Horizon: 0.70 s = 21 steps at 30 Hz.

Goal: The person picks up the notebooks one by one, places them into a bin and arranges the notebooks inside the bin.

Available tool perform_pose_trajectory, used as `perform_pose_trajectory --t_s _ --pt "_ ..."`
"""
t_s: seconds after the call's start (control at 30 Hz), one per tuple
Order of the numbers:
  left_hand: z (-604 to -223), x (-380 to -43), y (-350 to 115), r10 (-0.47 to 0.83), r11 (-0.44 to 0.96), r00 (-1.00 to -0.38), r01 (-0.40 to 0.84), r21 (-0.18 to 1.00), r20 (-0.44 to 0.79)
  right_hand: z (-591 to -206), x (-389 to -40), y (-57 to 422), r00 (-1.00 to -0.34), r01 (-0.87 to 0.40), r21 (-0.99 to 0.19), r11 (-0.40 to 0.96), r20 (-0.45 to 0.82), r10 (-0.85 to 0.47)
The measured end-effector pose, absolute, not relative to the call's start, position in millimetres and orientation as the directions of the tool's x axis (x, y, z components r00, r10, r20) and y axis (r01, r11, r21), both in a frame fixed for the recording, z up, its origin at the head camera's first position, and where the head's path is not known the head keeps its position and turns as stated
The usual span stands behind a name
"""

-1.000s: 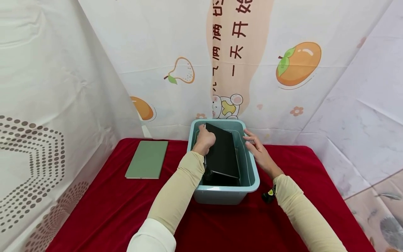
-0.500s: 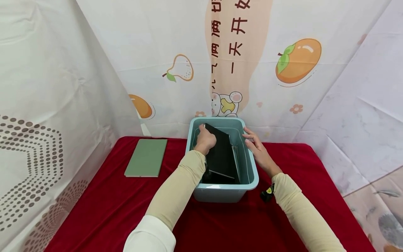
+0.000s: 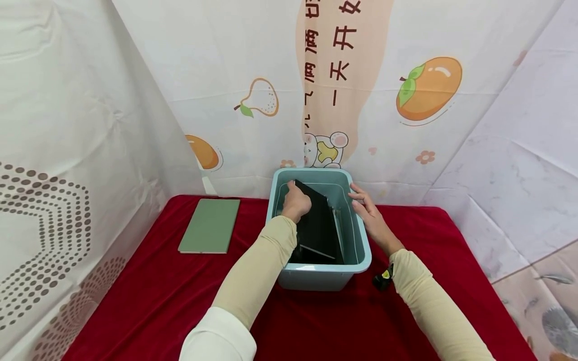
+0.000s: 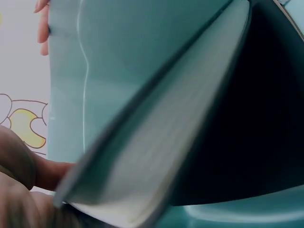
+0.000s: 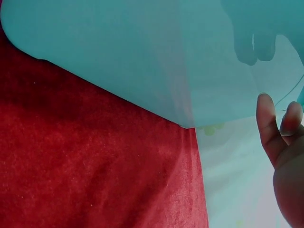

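In the head view my left hand (image 3: 296,202) reaches into a light blue plastic bin (image 3: 313,277) and pinches the upper left corner of a black notebook (image 3: 313,225). The notebook leans at a slant inside the bin. Its white page edges (image 4: 166,123) face the left wrist camera, beside the dark cover (image 4: 256,109). My right hand (image 3: 371,215) lies at the bin's right rim with its fingers loosely extended. The right wrist view has those fingers (image 5: 268,123) close by the bin's outer wall (image 5: 123,52).
A green notebook (image 3: 210,225) lies flat on the red cloth (image 3: 149,301), left of the bin. Thin pale edges of other items (image 3: 338,225) show inside the bin, right of the black notebook. A printed white curtain (image 3: 217,60) hangs right behind the table.
The black notebook has sunk a little deeper and turned steeper, uncovering pale edges on its right. My left hand has shifted slightly down and right with it. My right hand stays at the rim.
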State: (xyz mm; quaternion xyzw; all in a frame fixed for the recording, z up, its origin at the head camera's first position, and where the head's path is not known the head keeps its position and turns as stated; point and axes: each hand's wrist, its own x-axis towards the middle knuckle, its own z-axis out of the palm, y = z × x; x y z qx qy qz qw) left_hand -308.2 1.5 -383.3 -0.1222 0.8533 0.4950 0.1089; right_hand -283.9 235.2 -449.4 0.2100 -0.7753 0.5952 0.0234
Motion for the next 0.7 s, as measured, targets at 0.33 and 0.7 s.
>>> perform_pose_trajectory --t_s 0.33,0.7 --pt "-387.0 -306.3 5.8 -0.067 0.513 -0.946 -0.306 0.802 -0.317 -451.8 -285.0 235.7 -0.909 -0.358 -0.914 0.193 0.293 -0.296" --pt "-391.5 -307.7 9.2 -0.059 0.549 -0.94 -0.312 0.775 -0.337 -452.6 -284.8 235.0 -0.914 -0.335 -0.926 0.174 0.274 -0.3"
